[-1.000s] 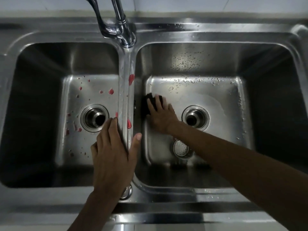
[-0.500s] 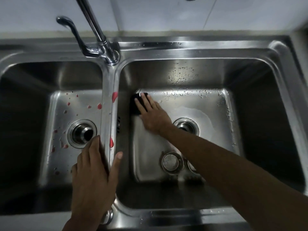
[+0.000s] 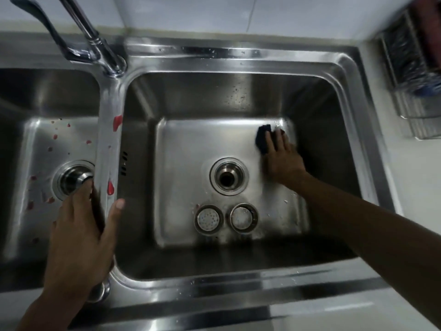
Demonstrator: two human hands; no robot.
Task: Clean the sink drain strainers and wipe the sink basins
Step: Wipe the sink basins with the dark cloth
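Note:
A steel double sink fills the view. My right hand (image 3: 282, 161) presses a dark sponge (image 3: 262, 137) flat on the floor of the right basin (image 3: 191, 144), at its far right corner. Two round drain strainers (image 3: 207, 219) (image 3: 243, 218) lie side by side on that floor, near the front, below the open drain hole (image 3: 228, 176). My left hand (image 3: 81, 237) rests on the divider (image 3: 108, 130) between the basins, fingers over the left side and thumb on the right. The left basin (image 3: 35, 163) carries red spots, and red smears mark the divider.
The tap (image 3: 95, 41) and its lever rise from the back rim above the divider. The left drain (image 3: 71, 179) sits just beyond my left fingers. A wire rack (image 3: 412, 68) stands on the white counter at the far right. A round knob (image 3: 99, 292) sits on the front rim.
My right hand has swept the sponge from the left wall of the right basin across to its far right corner. The view shifted right, showing both strainers. My left hand stays on the divider.

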